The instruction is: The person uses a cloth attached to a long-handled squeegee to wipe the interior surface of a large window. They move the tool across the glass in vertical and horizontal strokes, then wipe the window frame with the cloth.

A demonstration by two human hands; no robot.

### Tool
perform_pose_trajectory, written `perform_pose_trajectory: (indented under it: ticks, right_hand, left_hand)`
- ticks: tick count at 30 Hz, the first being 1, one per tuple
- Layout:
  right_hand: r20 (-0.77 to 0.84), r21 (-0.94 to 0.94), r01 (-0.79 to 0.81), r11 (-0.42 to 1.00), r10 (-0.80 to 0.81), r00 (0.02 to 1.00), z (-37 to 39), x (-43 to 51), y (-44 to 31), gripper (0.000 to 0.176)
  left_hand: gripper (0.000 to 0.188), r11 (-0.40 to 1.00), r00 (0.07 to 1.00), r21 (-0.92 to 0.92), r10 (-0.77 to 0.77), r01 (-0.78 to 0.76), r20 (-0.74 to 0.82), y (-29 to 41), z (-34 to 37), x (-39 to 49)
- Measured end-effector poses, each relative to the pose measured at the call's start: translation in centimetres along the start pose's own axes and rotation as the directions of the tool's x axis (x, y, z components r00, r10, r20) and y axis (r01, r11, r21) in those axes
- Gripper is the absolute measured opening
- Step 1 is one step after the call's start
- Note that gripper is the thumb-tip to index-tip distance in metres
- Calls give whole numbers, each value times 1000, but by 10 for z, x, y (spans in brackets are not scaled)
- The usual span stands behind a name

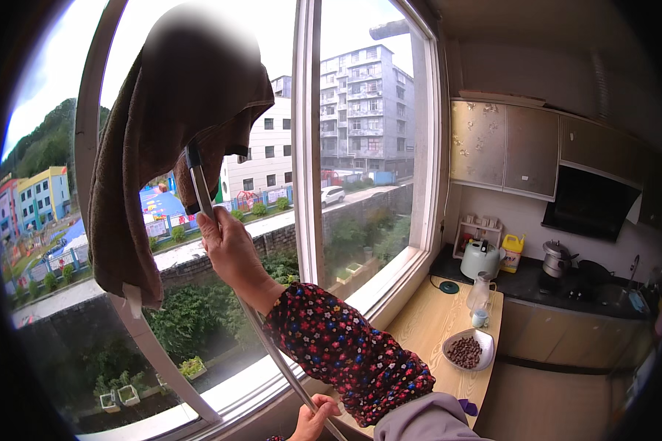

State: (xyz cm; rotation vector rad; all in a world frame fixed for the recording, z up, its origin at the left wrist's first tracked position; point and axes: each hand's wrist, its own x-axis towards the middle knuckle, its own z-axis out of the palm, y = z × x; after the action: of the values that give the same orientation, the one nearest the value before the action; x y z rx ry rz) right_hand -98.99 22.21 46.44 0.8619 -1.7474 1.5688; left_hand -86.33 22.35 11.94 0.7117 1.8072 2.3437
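Observation:
A dark brown towel point(122, 182) hangs draped over the top end of a metal pole point(276, 353), in front of the window glass. Its upper part is blurred, and the pole's head is hidden beneath the cloth. My right hand point(231, 251) grips the pole just below the towel, the arm stretched up in a floral oversleeve point(347, 350). Lower down, at the bottom edge of the view, my left hand point(310, 421) is closed around the same pole. The pole slants from upper left to lower right.
White window frames point(308, 149) stand ahead. To the right, a wooden table point(414, 325) carries a bowl point(488, 358) of brown nuts or beans, a glass pitcher point(479, 292) and a cup point(479, 318). Beyond is a dark counter point(521, 284) with a kettle point(481, 262) and a pot point(555, 259).

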Motion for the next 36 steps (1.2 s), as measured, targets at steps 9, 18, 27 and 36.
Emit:
perform_pose_trajectory:
  ticks: [9, 18, 27, 36]
  right_hand:
    - [191, -41, 65, 997, -56, 980, -45, 5, 29, 63]
    - [225, 127, -510, 851, 476, 850, -160, -156, 109, 37]
    - [9, 43, -481, 876, 481, 877, -225, -145, 134, 34]
    - [143, -241, -238, 941, 277, 950, -192, -64, 137, 35]
  left_hand:
    - [35, 949, 893, -73, 260, -307, -368, 84, -58, 92]
    - [40, 935, 902, 51, 352, -351, -249, 237, -134, 299]
    - [39, 957, 939, 75, 288, -279, -187, 321, -181, 484]
    - [44, 928, 920, 190, 352, -320, -172, 352, -224, 637]
